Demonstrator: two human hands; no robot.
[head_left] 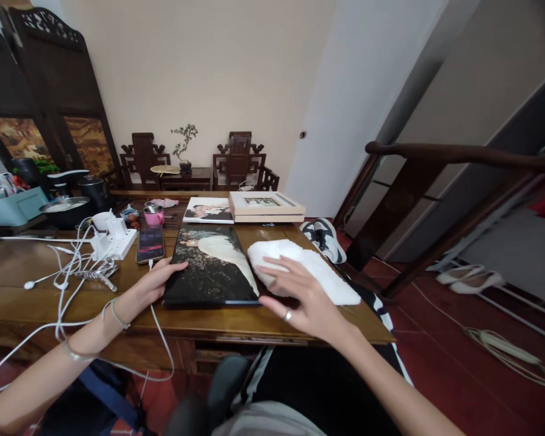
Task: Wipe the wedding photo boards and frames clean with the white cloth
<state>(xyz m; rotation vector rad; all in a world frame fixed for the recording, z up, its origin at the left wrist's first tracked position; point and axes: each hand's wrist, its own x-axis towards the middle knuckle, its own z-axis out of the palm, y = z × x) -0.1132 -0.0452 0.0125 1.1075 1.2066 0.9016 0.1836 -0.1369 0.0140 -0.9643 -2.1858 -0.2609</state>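
Note:
A dark photo album (209, 272) with a figure in a white gown on its cover lies flat on the wooden table (9, 290), in front of me. My left hand (158, 280) grips its left edge, thumb on the cover and fingers curled at the side. Spread fingers of my right hand (295, 290) reach over a folded white cloth (322, 272) to the right of the album. The right thumb is at the album's near right corner; whether it touches is hard to tell. A ring sits on that hand.
Behind the album are a white photo book (208, 210) and a cream box (267, 208). To the left lie a phone (150, 244), a pink cup (154, 214), a power strip (120, 241) and tangled white cables (68, 260). A dark wooden chair (399, 200) stands at the right.

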